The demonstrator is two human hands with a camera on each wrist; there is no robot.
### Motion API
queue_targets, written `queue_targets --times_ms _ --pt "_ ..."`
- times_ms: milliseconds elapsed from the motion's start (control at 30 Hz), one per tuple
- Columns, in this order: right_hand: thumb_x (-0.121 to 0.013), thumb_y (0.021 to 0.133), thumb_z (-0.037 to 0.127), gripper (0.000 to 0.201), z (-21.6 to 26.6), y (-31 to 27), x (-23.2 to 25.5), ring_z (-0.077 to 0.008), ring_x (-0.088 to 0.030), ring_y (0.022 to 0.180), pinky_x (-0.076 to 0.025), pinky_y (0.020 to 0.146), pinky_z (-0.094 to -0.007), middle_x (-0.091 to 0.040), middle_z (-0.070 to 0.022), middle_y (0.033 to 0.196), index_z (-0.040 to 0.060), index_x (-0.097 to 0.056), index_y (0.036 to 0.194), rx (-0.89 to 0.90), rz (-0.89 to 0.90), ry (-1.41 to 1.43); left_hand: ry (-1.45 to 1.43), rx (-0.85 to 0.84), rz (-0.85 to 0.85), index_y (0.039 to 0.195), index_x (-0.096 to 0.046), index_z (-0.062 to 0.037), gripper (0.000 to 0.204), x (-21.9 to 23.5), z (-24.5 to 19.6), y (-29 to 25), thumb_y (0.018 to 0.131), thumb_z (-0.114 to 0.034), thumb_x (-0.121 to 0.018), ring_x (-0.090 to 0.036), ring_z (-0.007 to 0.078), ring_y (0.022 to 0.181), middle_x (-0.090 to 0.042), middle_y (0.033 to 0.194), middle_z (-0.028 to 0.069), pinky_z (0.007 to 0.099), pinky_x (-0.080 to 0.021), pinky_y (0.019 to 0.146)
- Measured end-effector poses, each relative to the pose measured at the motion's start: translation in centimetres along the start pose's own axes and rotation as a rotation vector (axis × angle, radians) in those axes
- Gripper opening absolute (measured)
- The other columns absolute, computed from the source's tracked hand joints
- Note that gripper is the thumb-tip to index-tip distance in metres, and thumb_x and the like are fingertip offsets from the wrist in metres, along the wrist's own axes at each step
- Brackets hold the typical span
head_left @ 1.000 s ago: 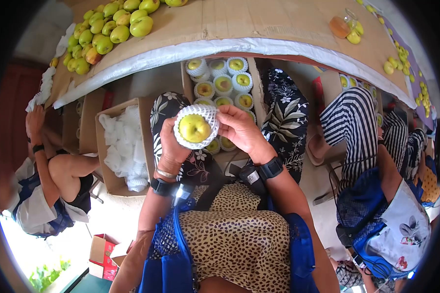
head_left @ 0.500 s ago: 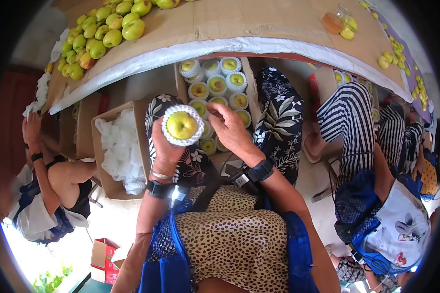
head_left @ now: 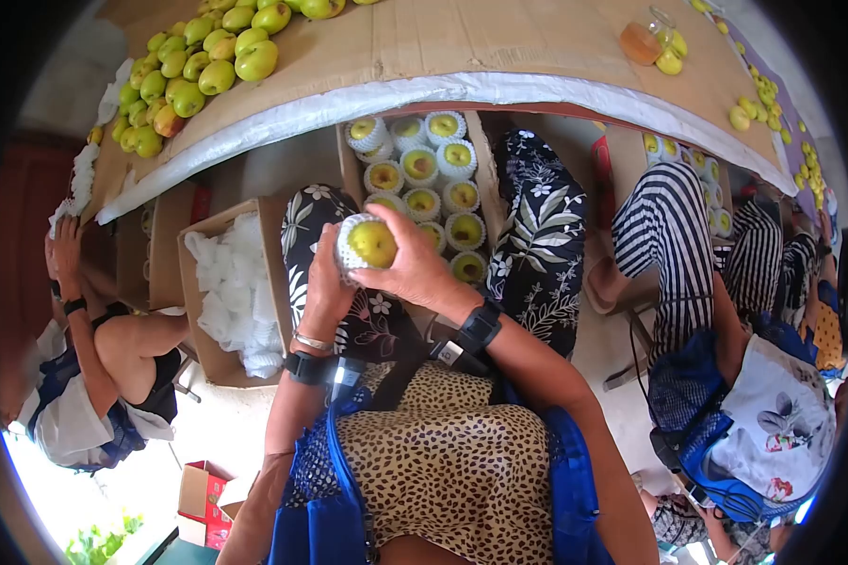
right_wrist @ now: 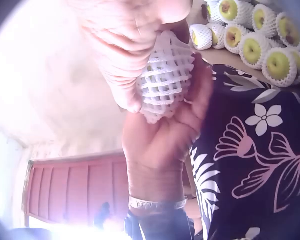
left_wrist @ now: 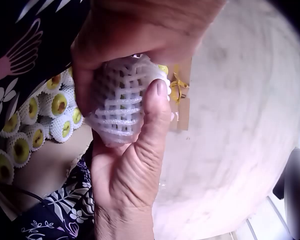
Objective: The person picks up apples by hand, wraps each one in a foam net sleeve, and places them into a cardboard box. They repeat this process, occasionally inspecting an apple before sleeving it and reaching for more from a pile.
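Note:
A yellow-green apple (head_left: pixel 372 245) in a white foam net sleeve (left_wrist: pixel 122 102) is held between both hands, above the lap. The left hand (head_left: pixel 324 287) grips it from the left and below, with the thumb along the netting in the left wrist view. From the other side, the right hand (head_left: pixel 419 268) curls its thumb and fingers round the apple. The apple's bare end shows in the head view, while netting covers its side in both wrist views. Beyond the hands stands a carton (head_left: pixel 483 151) of sleeved apples (head_left: pixel 419 163) between the knees.
An open box of white foam sleeves (head_left: pixel 231 292) stands by the left knee. Loose apples (head_left: pixel 217 73) lie piled on the cardboard-covered table (head_left: pixel 424 52), beside a glass jar (head_left: pixel 664 21) farther right. People sit on both sides, one in striped trousers (head_left: pixel 669 235).
The right hand came off the sleeved apple, then returned and now grips its right side. The apple has turned slightly and shifted right since half a second ago.

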State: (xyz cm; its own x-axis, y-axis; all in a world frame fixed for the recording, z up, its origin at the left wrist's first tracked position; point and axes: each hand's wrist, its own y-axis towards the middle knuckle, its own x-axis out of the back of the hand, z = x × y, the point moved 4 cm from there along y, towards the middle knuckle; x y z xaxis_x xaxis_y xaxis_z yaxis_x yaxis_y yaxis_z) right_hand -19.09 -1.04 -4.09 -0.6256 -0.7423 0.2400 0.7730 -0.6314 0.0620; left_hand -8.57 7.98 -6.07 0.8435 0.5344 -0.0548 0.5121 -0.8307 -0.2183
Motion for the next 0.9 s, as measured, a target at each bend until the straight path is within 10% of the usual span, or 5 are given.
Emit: queue_targets --times_ms 67,267,467,900 --pt "-0.076 0.062 0.021 0.079 -0.1 0.4 0.9 -0.0314 -0.048 0.113 -0.038 0.095 -0.0384 -0.048 -0.0186 0.121 0.0059 -0.036 0.128 0.02 -0.037 0.008 -0.491 0.346 -0.108 0.127 -0.037 -0.006 0.055 -0.2 0.8 0.9 0.093 -0.049 -0.033 -0.054 0.0224 0.103 -0.051 0.118 0.0112 0.0396 -0.046 0.084" --pt "-0.076 0.061 0.02 0.086 1.1 0.8 1.8 -0.0338 -0.048 0.111 -0.039 0.094 -0.0391 -0.047 -0.0197 0.121 0.0068 -0.031 0.132 0.171 0.007 -0.201 -0.772 0.393 0.238 0.129 -0.037 -0.0029 0.055 -1.9 -0.8 0.3 0.093 -0.044 -0.04 -0.05 0.025 0.113 -0.048 0.125 0.0124 0.0414 -0.042 0.094" --pt "-0.081 0.057 0.024 0.098 1.0 1.0 1.6 -0.033 -0.041 0.121 -0.035 0.1 -0.0397 -0.038 -0.0191 0.132 0.0068 -0.026 0.136 0.15 0.087 -0.095 -0.667 0.319 0.104 0.123 -0.041 -0.001 0.047 -1.2 1.0 0.8 0.083 -0.014 -0.061 -0.056 0.0203 0.104 -0.054 0.114 0.0102 0.0349 -0.047 0.089" --pt "-0.077 0.06 0.023 0.084 -0.3 1.8 -0.4 -0.0334 -0.042 0.118 -0.036 0.098 -0.0389 -0.043 -0.0185 0.123 0.0055 -0.035 0.13 0.285 0.133 -0.109 -0.684 0.348 -0.033 0.113 -0.049 -0.0017 0.036 -0.1 3.2 0.8 0.085 -0.024 -0.055 -0.057 0.019 0.095 -0.058 0.105 0.0075 0.0332 -0.046 0.083"
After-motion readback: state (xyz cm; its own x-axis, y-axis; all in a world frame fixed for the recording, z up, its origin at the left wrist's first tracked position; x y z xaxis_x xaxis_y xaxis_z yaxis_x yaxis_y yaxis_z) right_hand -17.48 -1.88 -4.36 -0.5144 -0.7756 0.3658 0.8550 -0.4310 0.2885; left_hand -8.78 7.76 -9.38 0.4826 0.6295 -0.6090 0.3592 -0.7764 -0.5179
